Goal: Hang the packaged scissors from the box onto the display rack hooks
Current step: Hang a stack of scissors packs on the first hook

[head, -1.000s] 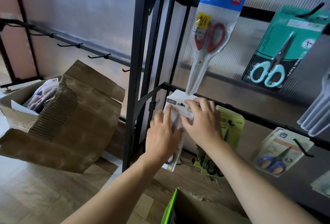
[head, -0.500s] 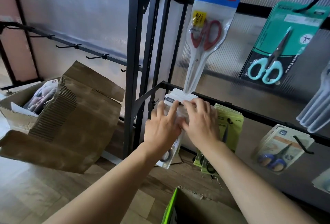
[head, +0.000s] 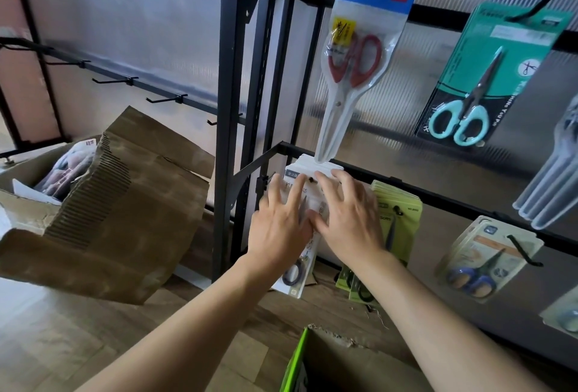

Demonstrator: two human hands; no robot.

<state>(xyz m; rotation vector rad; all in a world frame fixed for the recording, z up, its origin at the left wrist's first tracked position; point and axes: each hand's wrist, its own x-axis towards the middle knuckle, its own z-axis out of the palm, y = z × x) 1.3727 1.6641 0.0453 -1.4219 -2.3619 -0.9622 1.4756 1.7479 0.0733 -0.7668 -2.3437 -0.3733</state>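
Left hand point(head: 281, 229) higher now on vertical scissors pack point(head: 297, 277), handles down.

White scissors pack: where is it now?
Head view, centre: white scissors pack at the lower black rack bar, under left hand and right hand, below the red-handled scissors pack, left of green packs.

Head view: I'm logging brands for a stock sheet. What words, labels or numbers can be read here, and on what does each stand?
"deli": red badge on the blue-topped pack.
"You Pin": vertical print on the teal card; letters before it unclear.
"SORS": word end on the green pack, beside the right hand.
"NO.": green pack's top corner; digits too small.
Blurred: Chinese print on the blue-topped pack and the white pack.
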